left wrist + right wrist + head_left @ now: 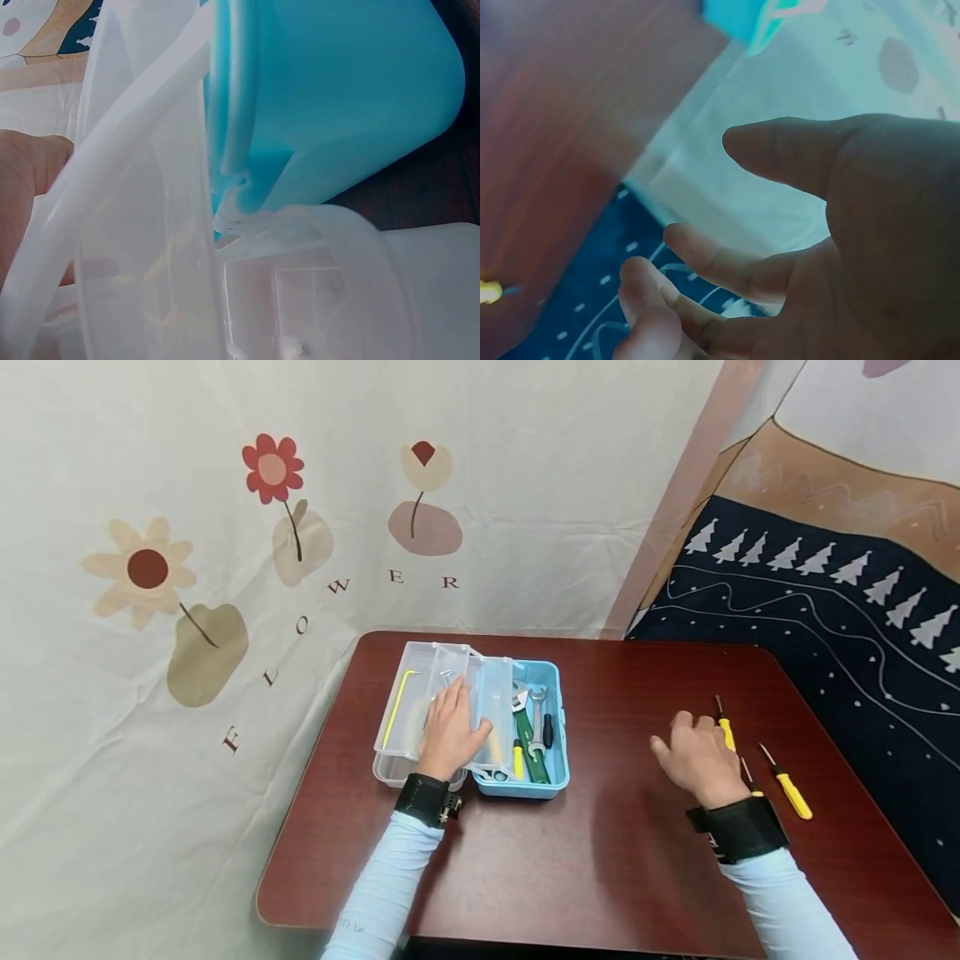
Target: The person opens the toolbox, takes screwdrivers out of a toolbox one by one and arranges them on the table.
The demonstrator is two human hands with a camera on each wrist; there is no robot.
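Observation:
My left hand (450,727) rests on a translucent tray (495,693), fingers laid over it and thumb spread apart. The tray overlaps a light-blue toolbox (555,789) and its clear lid (393,772). A yellow hex key (396,710) shows at the tray's left side. In the left wrist view, the tray's wall and a white handle (112,135) partly cover the hand. My right hand (701,756) hovers at the table's right side, holding nothing, fingers loosely bent. Closest to it are yellow-handled screwdrivers: one (726,732) beyond the fingers, another (752,787) partly hidden by the hand, a third (795,795) farther right.
Inside the toolbox lie a green-handled adjustable wrench (528,743), a combination wrench (537,718), a black-handled screwdriver (548,731) and a yellow-handled tool (517,760). The brown table (525,877) meets a hanging printed cloth (525,527) at the back.

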